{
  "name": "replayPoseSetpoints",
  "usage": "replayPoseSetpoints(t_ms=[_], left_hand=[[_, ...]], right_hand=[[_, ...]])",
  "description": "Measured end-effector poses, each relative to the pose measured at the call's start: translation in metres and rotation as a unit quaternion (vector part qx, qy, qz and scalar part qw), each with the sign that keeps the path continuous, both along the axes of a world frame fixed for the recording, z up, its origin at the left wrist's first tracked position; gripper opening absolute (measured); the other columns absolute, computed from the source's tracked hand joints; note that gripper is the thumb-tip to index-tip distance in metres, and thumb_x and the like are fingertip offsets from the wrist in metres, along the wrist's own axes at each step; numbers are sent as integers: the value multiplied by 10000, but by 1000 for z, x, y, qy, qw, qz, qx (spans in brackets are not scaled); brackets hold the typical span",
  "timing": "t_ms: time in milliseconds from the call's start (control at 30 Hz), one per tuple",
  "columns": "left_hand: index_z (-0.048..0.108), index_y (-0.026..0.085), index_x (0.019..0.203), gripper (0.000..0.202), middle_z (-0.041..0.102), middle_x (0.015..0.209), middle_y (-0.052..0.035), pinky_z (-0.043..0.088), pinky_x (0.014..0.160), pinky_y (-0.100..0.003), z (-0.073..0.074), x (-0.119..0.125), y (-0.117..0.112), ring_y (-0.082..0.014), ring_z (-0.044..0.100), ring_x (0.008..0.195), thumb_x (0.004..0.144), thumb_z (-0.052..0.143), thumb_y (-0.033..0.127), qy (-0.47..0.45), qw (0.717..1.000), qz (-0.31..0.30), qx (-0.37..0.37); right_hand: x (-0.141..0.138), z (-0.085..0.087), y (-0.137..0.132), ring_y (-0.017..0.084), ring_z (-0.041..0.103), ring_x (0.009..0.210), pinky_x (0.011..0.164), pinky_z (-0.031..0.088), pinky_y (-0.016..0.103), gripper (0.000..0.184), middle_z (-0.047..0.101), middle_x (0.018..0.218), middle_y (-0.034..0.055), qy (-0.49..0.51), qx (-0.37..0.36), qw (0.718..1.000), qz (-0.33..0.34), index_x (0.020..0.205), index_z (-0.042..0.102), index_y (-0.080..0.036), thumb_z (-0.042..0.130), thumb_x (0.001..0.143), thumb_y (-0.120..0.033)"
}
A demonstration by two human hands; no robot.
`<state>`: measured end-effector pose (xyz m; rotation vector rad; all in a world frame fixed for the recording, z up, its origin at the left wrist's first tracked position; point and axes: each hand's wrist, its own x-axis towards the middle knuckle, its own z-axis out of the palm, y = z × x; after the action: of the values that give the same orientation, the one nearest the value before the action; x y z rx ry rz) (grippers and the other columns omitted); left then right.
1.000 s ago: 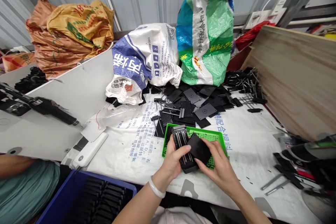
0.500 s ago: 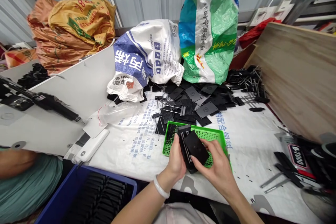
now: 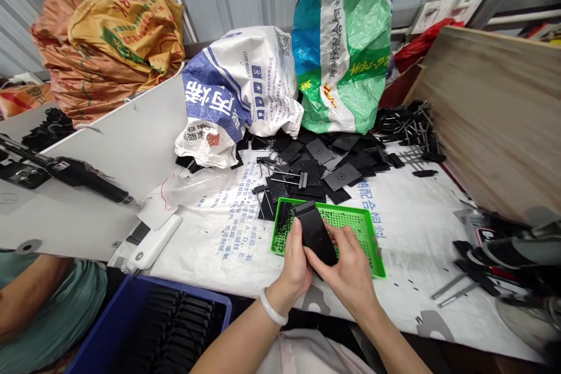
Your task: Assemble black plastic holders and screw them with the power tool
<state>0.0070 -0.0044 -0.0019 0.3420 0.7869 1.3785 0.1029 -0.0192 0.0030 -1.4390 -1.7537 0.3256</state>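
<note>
Between my two hands is a black rectangular plastic assembly (image 3: 316,235), tilted, with a flat plate covering its face and a raised block at its upper end. My left hand (image 3: 294,263) is closed around its left side, the thumb along the edge. On the right edge and lower end, my right hand (image 3: 348,263) grips the plate with thumb and fingers. Directly behind and partly beneath them lies a green perforated tray (image 3: 377,251), with small black screw-like bits (image 3: 284,219) gathered at its left end.
Black plates (image 3: 342,176) and metal rods lie piled behind the tray. A blue crate (image 3: 225,310) of black parts stands lower left, beside a person in a green top (image 3: 83,298). A power screwdriver (image 3: 94,181) is at left, a wooden board (image 3: 486,123) at right.
The plate, angled off the assembly before, now lies lined up over it and hides the rods inside. My right hand has moved slightly left with it.
</note>
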Motion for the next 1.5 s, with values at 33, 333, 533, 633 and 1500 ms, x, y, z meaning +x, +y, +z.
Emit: replayPoseSetpoints(t_ms=[33, 333, 533, 633, 1500], left_hand=[[681, 105, 1138, 527, 683, 1195, -150, 415, 1062, -409, 1, -1, 0, -276, 613, 1151, 875, 550, 542, -7, 1000, -4, 1], [686, 106, 1131, 515, 678, 1206, -148, 395, 1085, -411, 6, -2, 1, -291, 583, 1197, 847, 584, 524, -52, 998, 2, -26], [696, 125, 1124, 496, 703, 1165, -120, 414, 1066, -373, 10, -3, 3, -253, 626, 1127, 840, 594, 519, -68, 997, 3, -25], [702, 132, 1095, 474, 706, 1155, -112, 430, 1044, -358, 9, -4, 4, -240, 641, 1094, 837, 601, 517, -72, 997, 5, -22], [643, 148, 1110, 314, 694, 1159, -140, 479, 972, -405, 14, -14, 0, -279, 624, 1139, 886, 608, 365, 15, 994, -73, 77]], right_hand=[[-1, 0, 0, 304, 562, 959, 830, 511, 472, 467, 549, 991, 125, 0, 2, 1000, 1, 1220, 527, -155, 637, 849, -418], [-4, -1, 1, 277, 571, 918, 803, 529, 448, 506, 537, 953, 99, 14, -10, 1000, -10, 1205, 567, -136, 677, 820, -445], [-4, -1, 2, 277, 564, 903, 788, 521, 439, 509, 539, 947, 105, 15, -4, 1000, -10, 1210, 573, -115, 672, 822, -428], [-5, -2, 3, 279, 564, 900, 786, 523, 442, 507, 543, 951, 108, 15, -7, 1000, -9, 1205, 573, -117, 669, 821, -433], [23, 0, 7, 179, 559, 838, 772, 433, 278, 346, 651, 896, 39, 365, -312, 862, 163, 964, 618, -179, 614, 863, -510]])
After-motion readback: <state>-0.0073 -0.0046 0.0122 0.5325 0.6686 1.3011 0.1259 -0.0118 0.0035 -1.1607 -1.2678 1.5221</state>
